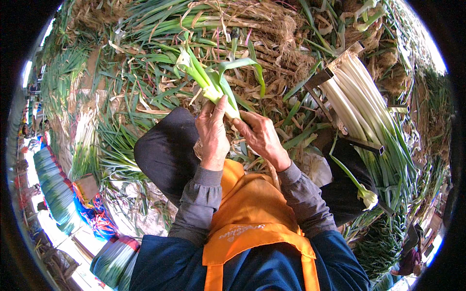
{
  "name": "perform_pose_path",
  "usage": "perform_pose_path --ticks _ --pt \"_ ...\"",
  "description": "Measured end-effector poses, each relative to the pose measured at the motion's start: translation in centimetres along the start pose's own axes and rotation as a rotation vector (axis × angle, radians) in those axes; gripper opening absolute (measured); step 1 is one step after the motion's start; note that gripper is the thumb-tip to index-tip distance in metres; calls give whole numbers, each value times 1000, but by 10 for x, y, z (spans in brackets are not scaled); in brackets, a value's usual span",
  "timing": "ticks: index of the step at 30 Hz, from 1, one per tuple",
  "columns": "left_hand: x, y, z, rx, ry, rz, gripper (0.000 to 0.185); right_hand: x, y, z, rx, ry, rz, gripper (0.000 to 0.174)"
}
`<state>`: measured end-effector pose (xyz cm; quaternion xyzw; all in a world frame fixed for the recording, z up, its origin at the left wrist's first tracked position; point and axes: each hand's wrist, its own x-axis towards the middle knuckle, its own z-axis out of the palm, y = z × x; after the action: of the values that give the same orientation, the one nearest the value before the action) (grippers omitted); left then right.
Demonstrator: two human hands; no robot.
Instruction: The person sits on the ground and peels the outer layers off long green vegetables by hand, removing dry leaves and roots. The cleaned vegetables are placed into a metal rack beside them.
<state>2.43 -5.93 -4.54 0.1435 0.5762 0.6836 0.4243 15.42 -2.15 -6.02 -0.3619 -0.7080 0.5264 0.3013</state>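
A green onion stalk (213, 87) with a pale stem and folded green leaves slants up and left in front of me. My left hand (213, 132) pinches its pale part between thumb and fingers. At the stalk's lower end, my right hand (262, 136) has its thumb and fingertips closed on the stem or its outer layer. To the right, a bundle of peeled white-stemmed green onions (360, 102) lies in a metal frame (320, 77), its green leaves pointing towards me. A loose peeled-off leaf (347, 172) lies over the dark cloth by my right leg.
Unpeeled onions with dry roots (262, 32) are heaped ahead. Leaf scraps lie between my knees (167, 149). More onions (85, 134) lie at left, near bundled ones (56, 189) and blue and red ties (96, 214). Another person (409, 260) is at the lower right.
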Motion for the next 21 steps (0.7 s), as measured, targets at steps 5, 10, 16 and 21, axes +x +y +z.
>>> perform_pose_path --ticks 5,10,16,21 --pt "-3 -1 0 -57 -34 -19 34 -7 7 -9 307 -85 326 37" --pt "-4 -10 -5 -217 -85 -49 36 -7 -4 -9 79 -36 268 31" --pt "-4 -25 -13 -344 -130 -77 46 -10 7 9 -53 68 214 26" --pt "-5 -29 -11 -475 -169 -26 50 -9 22 21 -27 110 246 28"
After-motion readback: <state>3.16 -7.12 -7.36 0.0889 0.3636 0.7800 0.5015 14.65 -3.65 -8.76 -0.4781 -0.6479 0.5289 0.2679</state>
